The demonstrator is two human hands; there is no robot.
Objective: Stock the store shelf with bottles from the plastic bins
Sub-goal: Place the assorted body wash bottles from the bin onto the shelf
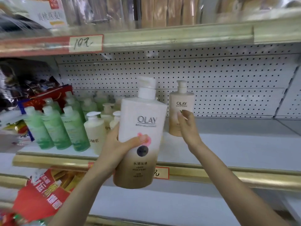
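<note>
My left hand (117, 149) grips a tall white-and-gold Olay pump bottle (140, 128), held upright in front of the middle shelf (228, 149). A second, smaller-looking Olay bottle (180, 105) stands on that shelf just behind and to the right. My right hand (187, 126) is at the front of this standing bottle, fingers loosely bent and touching or nearly touching it; whether it holds the bottle is unclear. No plastic bin is in view.
Green bottles (53, 126) and cream pump bottles (96, 129) crowd the shelf's left part. A white pegboard (211, 79) backs the shelf. Red snack packs (40, 193) sit lower left. A gold shelf lip (244, 176) with a price tag (160, 172) runs along the front.
</note>
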